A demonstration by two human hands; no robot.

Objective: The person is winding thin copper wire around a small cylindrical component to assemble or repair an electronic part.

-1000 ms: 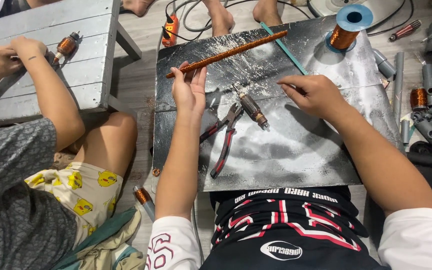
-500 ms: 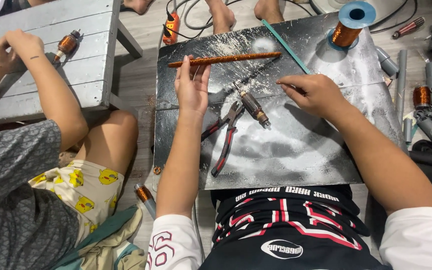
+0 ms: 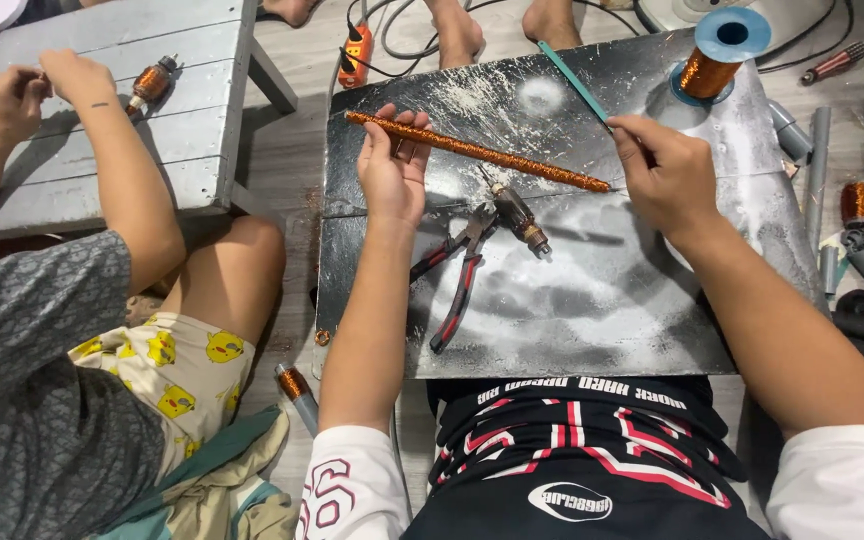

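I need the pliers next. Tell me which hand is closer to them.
Left. The left hand holds the copper rod just above the pliers; the right hand is farther off, up to their right.

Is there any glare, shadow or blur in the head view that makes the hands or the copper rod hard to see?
Head view: sharp, evenly lit; the dark board shows pale hazy sheen and white scratches, but no strong glare. Soft shadows lie under the left hand and right hand. The copper-wound rod reads clearly. Edges bend slightly from the wide lens.
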